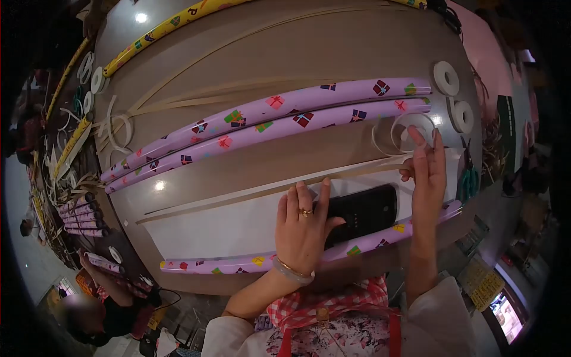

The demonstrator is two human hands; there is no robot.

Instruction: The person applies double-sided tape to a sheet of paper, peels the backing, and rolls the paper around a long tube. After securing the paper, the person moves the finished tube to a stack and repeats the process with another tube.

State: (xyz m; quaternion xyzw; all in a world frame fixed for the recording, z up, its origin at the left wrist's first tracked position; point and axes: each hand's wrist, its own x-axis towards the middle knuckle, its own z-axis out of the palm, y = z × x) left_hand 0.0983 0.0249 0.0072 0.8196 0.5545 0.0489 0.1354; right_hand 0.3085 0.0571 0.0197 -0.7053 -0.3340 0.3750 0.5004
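One left hand (302, 220) flat, one right hand (425, 172) raised

Nearest, a purple roll (214, 266) lies along the near edge of a white sheet (208, 235) on the table (250, 56). The left forearm slants up over the roll from lower left, with a bracelet (294, 272) at the wrist. Palm down, the left hand presses on the sheet, its fingers spread a little and pointing away from the body, a ring (305, 212) on one; their tips reach the tan strip (238, 197) along the sheet's far edge. The thumb sticks out sideways at the left end of a black phone (366, 209), which lies face up or down, I cannot tell which

The right forearm comes up almost straight on the far side of the phone's right end. Its hand is turned on edge, long fingers stretched away and slightly apart, others curled near the strip's right end; whether they pinch it, I cannot tell. The fingertips are at a pale loop (394, 141)

Beyond lie two purple rolls side by side (256, 114), then a yellow roll (160, 31) farthest off
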